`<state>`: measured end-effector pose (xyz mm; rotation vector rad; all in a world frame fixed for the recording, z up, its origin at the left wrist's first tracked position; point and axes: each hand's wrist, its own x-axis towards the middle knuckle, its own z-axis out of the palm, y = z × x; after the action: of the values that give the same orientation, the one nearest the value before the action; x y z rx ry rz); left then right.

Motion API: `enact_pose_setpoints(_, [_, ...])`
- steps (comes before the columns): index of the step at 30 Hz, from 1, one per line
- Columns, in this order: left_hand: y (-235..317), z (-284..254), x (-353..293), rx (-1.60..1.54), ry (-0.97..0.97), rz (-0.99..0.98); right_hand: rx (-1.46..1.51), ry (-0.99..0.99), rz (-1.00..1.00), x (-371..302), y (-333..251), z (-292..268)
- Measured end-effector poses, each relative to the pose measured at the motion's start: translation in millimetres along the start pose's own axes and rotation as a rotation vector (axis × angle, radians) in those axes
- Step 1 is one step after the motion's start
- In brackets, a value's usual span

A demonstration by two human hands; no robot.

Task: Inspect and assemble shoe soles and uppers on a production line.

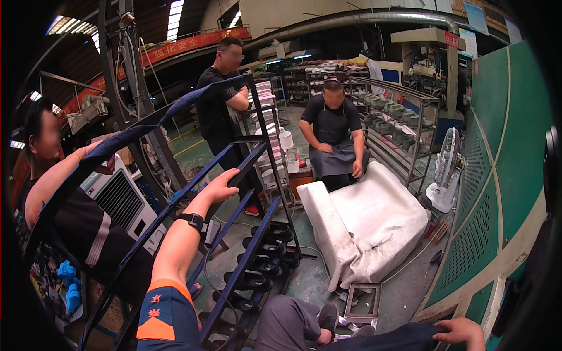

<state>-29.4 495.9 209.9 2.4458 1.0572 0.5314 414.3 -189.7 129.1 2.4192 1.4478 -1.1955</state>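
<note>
My left hand (219, 187) reaches forward over a dark blue metal rack (196, 180), its fingers stretched out with nothing in them. Whether it touches the rack's bar I cannot tell. A black watch sits on that wrist. Black slippers (266, 265) stand in rows on the rack's lower level, below my arm. Lower right, my right hand (462, 332) lies over the dark trouser leg (386, 340), fingers loosely spread and holding nothing visible.
A white-covered bulky object (374, 219) stands ahead, a seated person (333, 131) behind it. Another person (219, 105) stands beyond the rack, and one (64, 216) is close at left. A white fan (446, 169), a shoe rack (404, 123) and a green panel (492, 146) line the right.
</note>
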Motion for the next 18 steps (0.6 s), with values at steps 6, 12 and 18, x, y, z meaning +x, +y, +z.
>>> enact_pose_setpoints(6, [-0.1,-0.7,0.1,-0.013,-0.010,-0.008,-0.006,0.005,0.002,-0.7,-1.5,-0.6])
enact_pose_setpoints(12, [2.1,-0.5,-1.0,-0.029,-0.003,-0.016,0.003,-0.020,0.018,-1.5,-6.0,-5.0])
enact_pose_setpoints(18, [2.0,-0.1,-1.0,-0.013,0.002,-0.011,-0.005,-0.005,0.000,-0.5,-1.6,-1.2])
